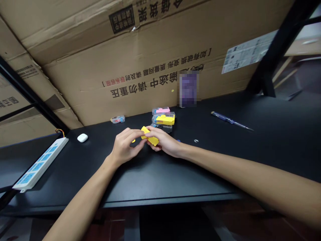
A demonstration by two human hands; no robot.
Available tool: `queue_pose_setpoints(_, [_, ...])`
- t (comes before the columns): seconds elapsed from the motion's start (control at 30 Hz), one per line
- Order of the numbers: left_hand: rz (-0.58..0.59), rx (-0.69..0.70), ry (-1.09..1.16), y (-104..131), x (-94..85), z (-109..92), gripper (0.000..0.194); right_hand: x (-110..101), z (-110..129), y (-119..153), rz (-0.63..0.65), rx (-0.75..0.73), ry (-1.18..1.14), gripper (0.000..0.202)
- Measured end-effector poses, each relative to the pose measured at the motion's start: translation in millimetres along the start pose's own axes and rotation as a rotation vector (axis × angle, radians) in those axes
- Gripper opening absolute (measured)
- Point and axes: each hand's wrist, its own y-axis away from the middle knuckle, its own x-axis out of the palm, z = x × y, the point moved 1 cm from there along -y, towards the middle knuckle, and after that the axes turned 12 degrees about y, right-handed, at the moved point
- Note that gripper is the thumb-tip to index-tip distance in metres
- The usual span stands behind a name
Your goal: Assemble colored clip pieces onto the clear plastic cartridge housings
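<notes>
Step in hand: working a small yellow plastic piece (149, 137) between both hands, held just above the black table (225, 160), near its middle; by the look of it, a fitting or prising stage.
Left hand (124, 147): fingers curled, thumb and fingertips pinching the left end of the yellow piece.
Right hand (163, 141): fingers pressed together over the top and right side of the piece, thumb underneath.
Next move calls for: likely a steady grip from one hand and fine fingertip pressure from the other; exact seam or joint too small to tell.
Containers: stack of small clear cases (163, 119) just behind the hands, pink and yellow parts inside; another small clear case (118, 119) to the left, contents unclear.
Also on table: screwdriver (230, 121), white earbud case (82, 137), power strip (41, 163), small washer (196, 141).
</notes>
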Motion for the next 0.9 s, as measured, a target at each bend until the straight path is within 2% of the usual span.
queue_pose_setpoints(0.13, [0.010, -0.042, 0.037, 0, 0.9, -1, 0.012, 2, 1, -1, -0.036, 0.001, 0.043, 0.023])
queue_pose_setpoints(0.23, [-0.017, -0.139, 0.098, 2, 1.0, 4, 0.018, 3, 3, 0, -0.064, 0.013, 0.063, 0.020])
queue_pose_setpoints(0.37, [-0.034, -0.295, 0.159, 10, -4.2, 21, 0.013, 3, 6, 1, -0.088, 0.037, 0.054, 0.020])
queue_pose_setpoints(0.5, [-0.003, -0.322, 0.138, 18, -15.1, 38, 0.010, 2, 8, 3, -0.119, 0.062, 0.052, 0.018])
queue_pose_setpoints(0.57, [0.090, -0.335, 0.085, 19, -19.1, 42, 0.011, 2, 7, 4, -0.134, 0.065, 0.052, 0.017])
queue_pose_setpoints(0.67, [0.322, -0.417, 0.009, 18, -20.2, 43, 0.014, 2, 5, 3, -0.170, 0.060, 0.047, 0.017])
queue_pose_setpoints(0.73, [0.437, -0.468, -0.009, 17, -19.1, 43, 0.017, 2, 4, 2, -0.204, 0.053, 0.039, 0.016])
queue_pose_setpoints(0.9, [0.489, -0.509, -0.028, 18, -16.7, 48, 0.020, 2, 7, 1, -0.267, -0.004, 0.000, 0.017])
